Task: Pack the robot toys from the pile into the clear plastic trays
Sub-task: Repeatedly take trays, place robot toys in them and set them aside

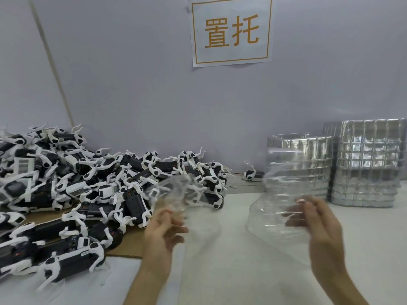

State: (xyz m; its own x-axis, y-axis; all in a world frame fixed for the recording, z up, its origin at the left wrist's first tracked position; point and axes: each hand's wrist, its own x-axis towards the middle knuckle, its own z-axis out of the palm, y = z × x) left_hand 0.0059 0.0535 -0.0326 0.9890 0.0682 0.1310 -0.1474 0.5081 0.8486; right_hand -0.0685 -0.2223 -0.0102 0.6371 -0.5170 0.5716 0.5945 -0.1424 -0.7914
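Left hand (164, 227): grip curled, clamped on the lower edge of a clear tray (176, 190), held off the counter (220, 278) in front of the toy pile (88, 183). This tray is blurred; its long axis seems to slant up-right.

Right hand (317, 225): grip closed on the right side of a second clear tray (279, 194), fingers seen through the plastic. Long axis near upright, lower end just above the counter (which face fronts the camera: cannot tell).

Pile sits left, partly on cardboard (130, 245); the black-and-white toys point every way. One stray toy (251, 173) lies by the wall. Tray stacks (363, 164) stand right.

Wall sign (231, 31): orange "置托". Barcode label (24, 166) on one toy, unreadable.
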